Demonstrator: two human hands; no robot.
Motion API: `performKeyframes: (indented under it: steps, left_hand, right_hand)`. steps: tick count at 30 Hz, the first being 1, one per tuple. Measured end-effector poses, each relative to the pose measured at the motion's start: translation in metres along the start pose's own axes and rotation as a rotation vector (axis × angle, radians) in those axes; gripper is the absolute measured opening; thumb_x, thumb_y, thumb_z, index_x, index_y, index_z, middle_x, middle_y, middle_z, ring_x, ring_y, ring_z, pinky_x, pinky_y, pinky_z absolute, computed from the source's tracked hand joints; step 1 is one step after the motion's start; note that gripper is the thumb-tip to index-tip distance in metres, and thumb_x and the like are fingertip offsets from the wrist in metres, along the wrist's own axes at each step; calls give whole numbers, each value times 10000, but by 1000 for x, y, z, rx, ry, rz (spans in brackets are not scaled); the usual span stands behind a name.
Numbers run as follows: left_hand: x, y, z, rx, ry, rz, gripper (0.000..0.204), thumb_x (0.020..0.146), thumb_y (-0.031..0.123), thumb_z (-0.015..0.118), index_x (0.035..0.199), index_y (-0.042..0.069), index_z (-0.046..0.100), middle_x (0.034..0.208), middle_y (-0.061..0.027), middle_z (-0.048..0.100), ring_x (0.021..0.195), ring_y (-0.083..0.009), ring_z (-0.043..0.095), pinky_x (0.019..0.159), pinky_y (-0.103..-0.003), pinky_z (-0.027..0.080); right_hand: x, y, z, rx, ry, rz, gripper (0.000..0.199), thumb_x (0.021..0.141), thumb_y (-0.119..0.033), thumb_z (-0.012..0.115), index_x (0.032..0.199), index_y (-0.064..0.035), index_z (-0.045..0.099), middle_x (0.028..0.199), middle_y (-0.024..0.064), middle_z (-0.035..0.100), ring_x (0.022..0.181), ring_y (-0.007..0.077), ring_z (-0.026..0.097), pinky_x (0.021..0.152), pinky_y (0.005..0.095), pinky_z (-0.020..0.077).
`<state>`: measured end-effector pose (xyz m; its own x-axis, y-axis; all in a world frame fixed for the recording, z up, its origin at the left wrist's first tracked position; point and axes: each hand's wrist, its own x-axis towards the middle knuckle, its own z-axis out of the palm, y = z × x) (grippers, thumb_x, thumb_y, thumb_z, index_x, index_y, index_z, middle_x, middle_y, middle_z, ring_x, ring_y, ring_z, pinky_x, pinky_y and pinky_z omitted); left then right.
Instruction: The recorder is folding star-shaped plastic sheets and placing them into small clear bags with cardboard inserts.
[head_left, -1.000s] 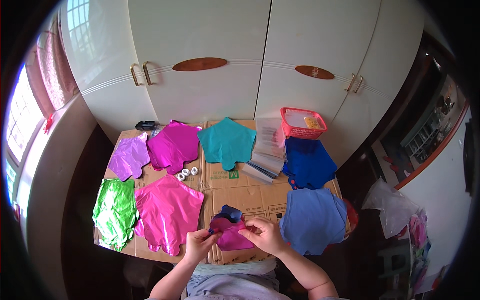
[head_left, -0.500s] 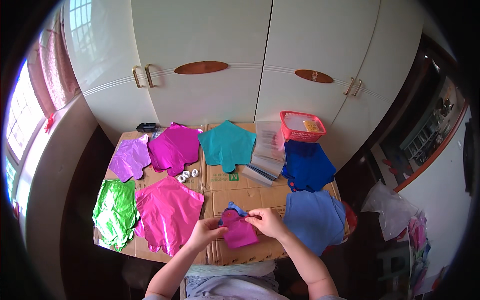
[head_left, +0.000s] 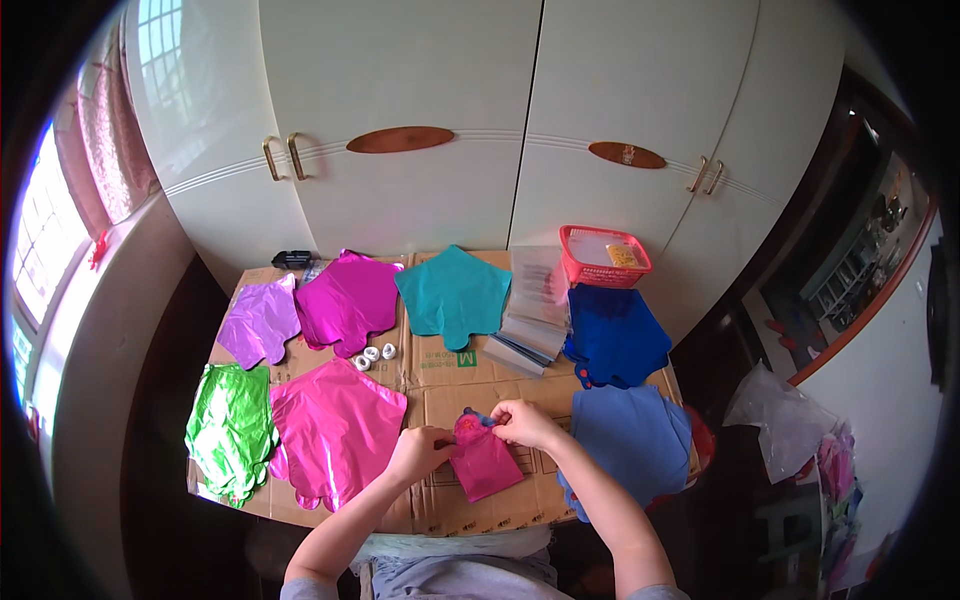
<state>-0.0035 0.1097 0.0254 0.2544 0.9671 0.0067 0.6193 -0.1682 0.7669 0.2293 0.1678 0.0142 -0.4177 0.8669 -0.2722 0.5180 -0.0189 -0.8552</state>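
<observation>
On the cardboard in front of me lies a small folded magenta foil piece (head_left: 487,470), squarish below with a rounded tab at its top. A bit of blue foil (head_left: 479,416) shows behind that tab. My left hand (head_left: 420,455) pinches the left edge of the magenta piece near the tab. With fingertips closed, my right hand (head_left: 525,425) grips the upper right side, where the blue shows. My fingers partly hide the edges they hold.
Flat foil sheets surround my hands: pink (head_left: 340,425), green (head_left: 230,425), lilac (head_left: 260,320), purple (head_left: 350,300), teal (head_left: 455,295), dark blue (head_left: 618,335) and light blue (head_left: 630,440). Clear plastic sleeves (head_left: 525,335), small white rolls (head_left: 373,354) and a red basket (head_left: 605,272) sit farther back.
The magenta piece has turned slightly, and its tab now covers most of the blue foil. My right hand has moved up a little; my left hand has shifted its grip upward.
</observation>
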Motion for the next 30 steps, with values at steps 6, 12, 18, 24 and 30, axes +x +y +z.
performKeyframes:
  steps: [6, 12, 18, 24, 30]
  left_hand:
    - [0, -7, 5, -5, 68, 47, 246, 730, 152, 751, 935, 21, 712, 820, -141, 696, 710, -214, 687, 683, -298, 541]
    - [0, 5, 0, -13, 65, -56, 245, 720, 154, 757, 916, 17, 710, 782, -130, 694, 698, -212, 683, 673, -297, 540]
    - [1, -2, 6, -19, 66, -54, 215, 721, 138, 736, 895, 16, 702, 761, -125, 688, 679, -225, 679, 660, -317, 536]
    - [-7, -2, 17, 146, 172, 223, 126, 713, 48, 665, 836, 21, 668, 780, -115, 654, 737, -289, 640, 684, -370, 525]
    - [-22, 6, 18, 489, 58, 507, 130, 697, 65, 595, 826, 55, 605, 795, -75, 568, 803, -252, 573, 705, -358, 510]
  right_hand:
    - [5, -9, 0, -270, 95, -180, 146, 774, -92, 680, 889, -7, 651, 800, 94, 680, 708, 181, 660, 641, 316, 521]
    - [5, -7, 4, -353, 192, -309, 155, 765, -117, 694, 890, -33, 655, 834, 134, 679, 759, 259, 666, 694, 355, 522]
    - [6, -11, 4, -370, 162, -284, 147, 764, -105, 680, 893, -39, 652, 844, 131, 678, 780, 267, 664, 700, 365, 521]
    - [8, -1, 7, -506, 199, -522, 110, 751, -53, 631, 861, -58, 625, 853, 109, 645, 816, 294, 635, 703, 390, 517]
    - [-1, 6, 8, -563, 250, -687, 56, 788, -46, 568, 833, -55, 599, 825, 86, 618, 831, 283, 620, 714, 384, 514]
